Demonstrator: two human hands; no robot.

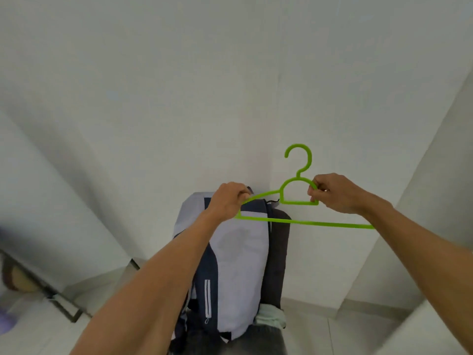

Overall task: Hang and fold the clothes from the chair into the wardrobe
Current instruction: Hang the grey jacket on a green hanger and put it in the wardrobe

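A bright green plastic hanger [299,201] is held up in front of a white wall, hook upward. My right hand [332,193] grips it at the neck, just right of the hook's base. My left hand [227,201] pinches the hanger's left shoulder together with the collar of a pale lilac and navy jacket [240,252]. The jacket hangs down from that hand, showing a white zip pocket low down. Behind it stands a dark chair back [279,252] with a pale green garment [271,319] and a grey one [256,339] lying on the seat.
White walls meet in a corner straight ahead. A white panel [435,201] rises on the right. At the lower left a dark metal frame [58,298] stands on the pale floor, with blurred purple objects [5,321] at the left edge.
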